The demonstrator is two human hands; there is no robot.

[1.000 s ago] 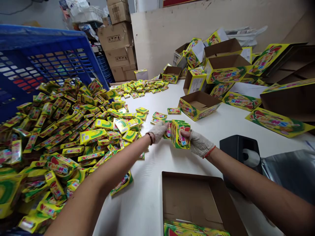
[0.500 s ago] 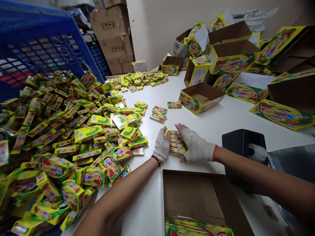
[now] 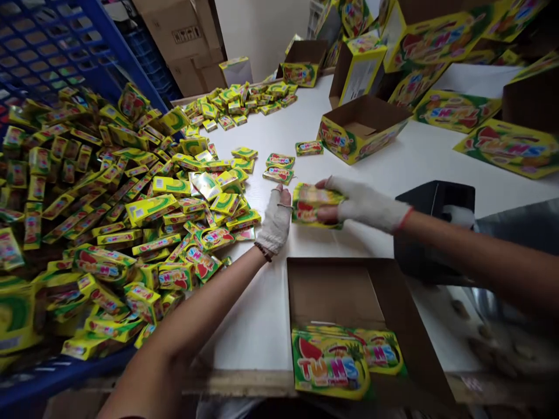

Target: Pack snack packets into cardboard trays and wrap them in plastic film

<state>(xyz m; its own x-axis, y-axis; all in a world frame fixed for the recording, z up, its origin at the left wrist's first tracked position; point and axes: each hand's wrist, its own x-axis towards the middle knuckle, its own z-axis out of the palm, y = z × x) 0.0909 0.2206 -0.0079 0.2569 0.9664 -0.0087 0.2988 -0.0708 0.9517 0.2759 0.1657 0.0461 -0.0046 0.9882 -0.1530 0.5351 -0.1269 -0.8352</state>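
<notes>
My right hand (image 3: 360, 201), in a white fingerless glove, grips a block of small yellow-green cartons (image 3: 315, 203) from its right side. The block is blurred and looks tilted, with the fingers over its near face. Just left of it is my left hand (image 3: 276, 221), gloved likewise, its fingers stretched forward beside the block; whether they touch it I cannot tell. Beyond my hands, loose TWINS cartons (image 3: 279, 174) lie flat on the white table (image 3: 253, 343). Nearer to me, an open brown-lined box (image 3: 336, 291) contains larger, flat TWINS packs (image 3: 329, 366).
A large heap of small cartons (image 3: 140, 209) spills from a blue crate (image 3: 39, 52) at the left. Open display boxes (image 3: 364, 131) crowd the back right. A black device (image 3: 425, 203) stands under my right forearm. Brown shipping cartons (image 3: 181, 41) are stacked behind.
The view has tipped downward. My right hand has closed on the row of cartons and tilted it; the left hand no longer presses as plainly against its side.
</notes>
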